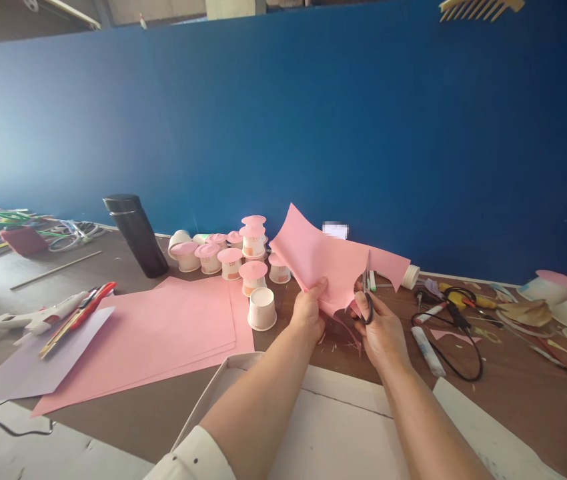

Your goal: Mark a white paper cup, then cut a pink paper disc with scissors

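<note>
Blue wall (323,127) right across my feed, brown worktop (518,393) running below it, and over on the left I had the stack of pink sheets (163,327) lying flat. Then came the one that mattered: the cut pink sheet (331,263), up off the worktop, out ahead of both hands, its far left corner tipped upward. My left hand (310,310) had it pinched near the lower edge, thumb on top, the fingers beneath mostly hidden from me. My right hand (381,330) was close by, wrapped round the scissors (369,307). A bare white cup (262,310) stood near the left hand, apart from it. And here was the relation I was watching: the blades pointed away from me, out ahead of the right hand, at the curved notch, with the sheet's main body to their left and a narrower flap to their right. The right hand was the nearer to that notch; the left gripped from across the paper. Whether the blades were parted, I couldn't make out.
</note>
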### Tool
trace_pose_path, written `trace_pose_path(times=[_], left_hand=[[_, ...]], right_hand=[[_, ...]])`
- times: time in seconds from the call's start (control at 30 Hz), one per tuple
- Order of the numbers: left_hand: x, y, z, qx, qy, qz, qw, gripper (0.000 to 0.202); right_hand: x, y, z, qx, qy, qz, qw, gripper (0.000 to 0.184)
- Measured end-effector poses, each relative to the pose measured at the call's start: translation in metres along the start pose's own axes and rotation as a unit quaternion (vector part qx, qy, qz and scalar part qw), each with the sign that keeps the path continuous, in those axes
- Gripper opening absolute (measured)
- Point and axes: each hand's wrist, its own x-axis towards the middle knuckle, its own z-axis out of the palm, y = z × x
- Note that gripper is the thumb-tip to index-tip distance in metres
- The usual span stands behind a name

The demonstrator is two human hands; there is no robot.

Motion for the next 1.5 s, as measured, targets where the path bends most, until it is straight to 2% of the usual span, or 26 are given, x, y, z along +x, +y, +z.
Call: trace_pose_path(times=[0.37,0.5,1.1,1.3,1.5], left_hand=[[0.005,0.008,-0.007,0.091,-0.020,0.040,0.995,0.042],[0.005,0.007,-0.008,0.110,-0.027,0.038,0.993,0.042],[0.003,0.010,-0.006,0.095,-0.034,0.023,0.995,0.044],[0.002,0.012,-0.005,0.087,-0.045,0.024,0.995,0.042],[0.002,0.015,-0.003,0.082,-0.028,0.022,0.996,0.042]], right_hand=[[0.001,0.000,-0.003,0.036,-0.025,0.000,0.999,0.052],[0.002,-0.002,-0.004,0.041,-0.015,-0.004,0.999,0.054],[0.001,-0.003,-0.003,0.038,0.002,-0.003,0.999,0.061],[0.000,-0.004,-0.003,0.039,0.003,-0.002,0.999,0.057],[0.000,-0.006,-0.003,0.037,0.001,0.002,0.999,0.059]])
